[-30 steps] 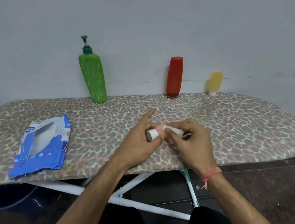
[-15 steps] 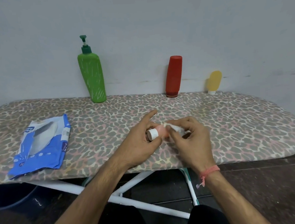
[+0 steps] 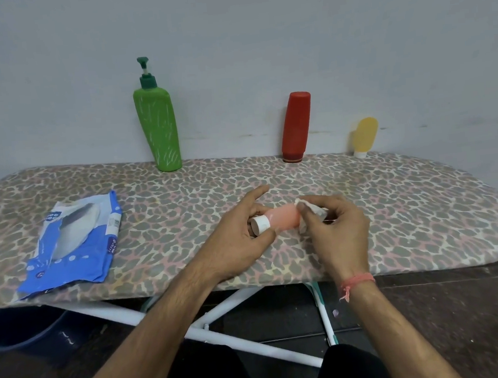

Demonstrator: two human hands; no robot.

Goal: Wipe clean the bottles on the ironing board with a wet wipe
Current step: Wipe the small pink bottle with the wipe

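A small pink bottle with a white cap lies sideways just above the leopard-print ironing board. My left hand grips it at the cap end, index finger sticking out. My right hand pinches a white wet wipe wrapped around the bottle's far end, which it hides. Against the wall stand a green pump bottle, a red bottle on its cap, and a small yellow bottle on its white cap.
A blue wet-wipe packet lies flat on the board's left part. White metal legs cross under the board. A dark bucket sits on the floor at the lower left.
My right hand with the wipe has slid to the right along the pink bottle, baring more of its body. My left hand holds the cap end as before.
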